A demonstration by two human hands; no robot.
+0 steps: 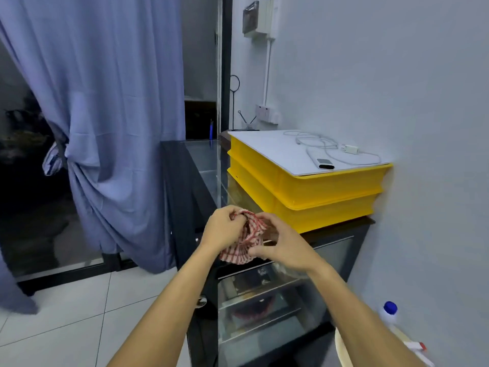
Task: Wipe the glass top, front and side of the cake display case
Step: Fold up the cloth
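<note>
A black-framed glass cake display case point(182, 181) stands ahead of me, its glass top point(203, 157) running back toward the window. Shelves show through its near glass panel point(264, 313). A red-and-white checked cloth point(247, 241) is bunched between both hands, held in the air over the case's near corner. My left hand point(222, 229) grips its upper left part. Gripping the lower right part is my right hand point(284, 247).
Two stacked yellow crates point(317, 192) under a white board sit on the case's right half against the wall, with a charger, cable and small device point(326, 163) on top. A blue curtain point(105, 115) hangs left. A blue-capped bottle point(389, 312) stands at lower right.
</note>
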